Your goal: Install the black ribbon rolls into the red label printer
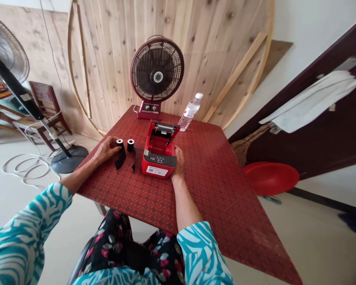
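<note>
While curled, left hand (108, 149) on roll (121, 152)

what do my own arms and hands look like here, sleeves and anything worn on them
Both arms wear sleeves in a turquoise and white swirling, leaf-like print, ending partway down the forearms. The left hand and right hand are bare, without gloves. Rings are too small to tell.

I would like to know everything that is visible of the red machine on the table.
The machine stands upright, its lid raised at the back, with dark parts and no roll visible inside. It looks plastic, with a dark front panel above a white label. The right hand touches its right side.
</note>
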Demonstrator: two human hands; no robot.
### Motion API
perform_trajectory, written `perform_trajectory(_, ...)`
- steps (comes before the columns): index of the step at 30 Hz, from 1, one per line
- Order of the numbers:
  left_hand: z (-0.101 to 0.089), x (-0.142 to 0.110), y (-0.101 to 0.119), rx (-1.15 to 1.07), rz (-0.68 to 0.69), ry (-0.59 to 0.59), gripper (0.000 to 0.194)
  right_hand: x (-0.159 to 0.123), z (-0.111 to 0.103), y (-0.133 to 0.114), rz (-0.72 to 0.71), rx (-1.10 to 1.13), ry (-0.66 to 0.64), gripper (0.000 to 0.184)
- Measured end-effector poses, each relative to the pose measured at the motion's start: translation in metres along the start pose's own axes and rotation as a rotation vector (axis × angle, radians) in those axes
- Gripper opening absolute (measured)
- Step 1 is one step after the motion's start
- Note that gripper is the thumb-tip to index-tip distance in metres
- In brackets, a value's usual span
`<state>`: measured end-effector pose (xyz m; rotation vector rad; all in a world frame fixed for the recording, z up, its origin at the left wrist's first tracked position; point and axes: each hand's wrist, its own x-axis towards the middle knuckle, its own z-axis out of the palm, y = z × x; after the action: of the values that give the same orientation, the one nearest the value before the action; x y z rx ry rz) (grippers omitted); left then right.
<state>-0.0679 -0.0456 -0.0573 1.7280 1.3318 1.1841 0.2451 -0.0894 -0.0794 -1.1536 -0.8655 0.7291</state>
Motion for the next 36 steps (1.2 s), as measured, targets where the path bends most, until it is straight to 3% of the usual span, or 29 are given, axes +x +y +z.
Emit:
perform_trajectory(6, 0.004, 0.006, -0.006, 0.215, 0.065, -0.088, 0.041, -0.001, 0.000, -0.001, 0.000, -0.037, 0.012, 0.045)
perform_trajectory(13, 0.006, 0.016, 0.035, 0.395, 0.138, -0.117, 0.074, 0.005, -0.002, 0.011, 0.004, -0.023, -0.004, 0.045)
perform_trajectory(18, 0.019, 0.036, 0.066, 0.753, -0.008, -0.295, 0.048, 0.004, -0.002, 0.010, -0.013, -0.026, -0.016, 0.043)
perform_trajectory(21, 0.023, 0.043, 0.073, 0.824, -0.020, -0.353, 0.035, 0.004, 0.000, 0.009, 0.000, -0.014, -0.015, 0.045)
perform_trajectory(27, 0.020, 0.042, 0.075, 0.816, 0.016, -0.394, 0.027, 0.004, 0.001, 0.009, -0.015, -0.003, 0.002, 0.046)
perform_trajectory(31, 0.018, 0.044, 0.073, 0.751, -0.003, -0.319, 0.021, 0.005, 0.001, 0.011, -0.015, -0.005, 0.000, 0.047)
perform_trajectory(33, 0.016, 0.046, 0.073, 0.625, 0.017, -0.225, 0.022, 0.006, 0.001, 0.013, -0.005, 0.000, 0.000, 0.049)
perform_trajectory(36, 0.015, 0.047, 0.077, 0.258, 0.137, -0.120, 0.033, 0.007, 0.001, 0.014, 0.013, 0.015, 0.000, 0.048)
